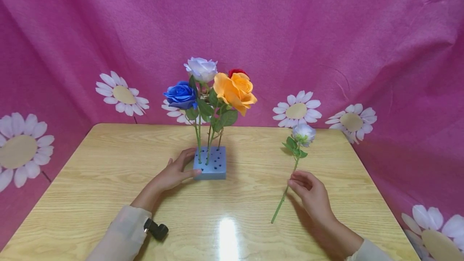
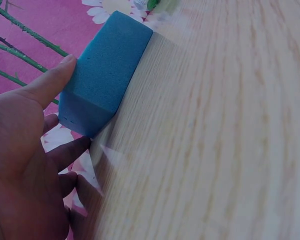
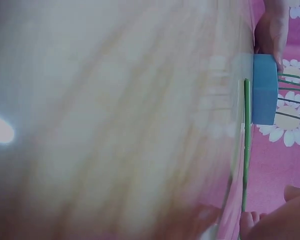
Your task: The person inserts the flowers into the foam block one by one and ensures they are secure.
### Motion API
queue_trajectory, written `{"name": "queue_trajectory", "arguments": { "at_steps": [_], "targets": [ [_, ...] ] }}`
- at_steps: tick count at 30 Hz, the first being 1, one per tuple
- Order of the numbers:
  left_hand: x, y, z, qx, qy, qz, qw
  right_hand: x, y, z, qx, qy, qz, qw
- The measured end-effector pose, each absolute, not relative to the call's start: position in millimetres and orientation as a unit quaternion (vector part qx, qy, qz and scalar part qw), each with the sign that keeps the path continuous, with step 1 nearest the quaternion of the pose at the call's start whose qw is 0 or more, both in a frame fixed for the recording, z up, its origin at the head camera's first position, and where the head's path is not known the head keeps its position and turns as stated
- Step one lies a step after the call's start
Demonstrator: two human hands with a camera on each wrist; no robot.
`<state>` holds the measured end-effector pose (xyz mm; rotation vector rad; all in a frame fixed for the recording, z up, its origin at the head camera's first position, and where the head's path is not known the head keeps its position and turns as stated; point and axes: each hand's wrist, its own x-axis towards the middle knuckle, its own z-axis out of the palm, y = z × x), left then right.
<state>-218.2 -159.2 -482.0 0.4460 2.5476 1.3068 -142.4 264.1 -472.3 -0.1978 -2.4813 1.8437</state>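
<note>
A blue foam block [image 1: 214,175] with several holes in its top stands on the table. Upright in it are a blue rose [image 1: 180,95], a pale white rose [image 1: 201,69], an orange rose [image 1: 236,90] and a red rose [image 1: 239,72], the last mostly hidden behind the orange one. My left hand [image 1: 172,175] holds the block at its left side; in the left wrist view the thumb lies on the upper edge of the block [image 2: 112,60]. To the right, my right hand [image 1: 314,196] pinches the green stem of a pale lilac-white flower [image 1: 303,134] between thumb and fingers.
The wooden table [image 1: 127,144] reaches back to a magenta cloth [image 1: 275,43] printed with large white daisies. A small black object [image 1: 156,229] sits at the left sleeve. Light glares off the table's front [image 1: 227,239].
</note>
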Motion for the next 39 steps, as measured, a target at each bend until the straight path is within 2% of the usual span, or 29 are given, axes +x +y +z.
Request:
{"name": "queue_trajectory", "arguments": {
  "at_steps": [18,39],
  "targets": [
    [-217.1,-158.6,-480.7,0.148,0.872,0.449,0.127,-135.7,268.5,-478.1,-0.114,-0.823,0.556,-0.031],
    [-216.5,-158.2,-478.6,0.153,0.867,0.457,0.126,-144.8,260.9,-478.5,-0.122,-0.840,0.528,-0.025]
  ]
}}
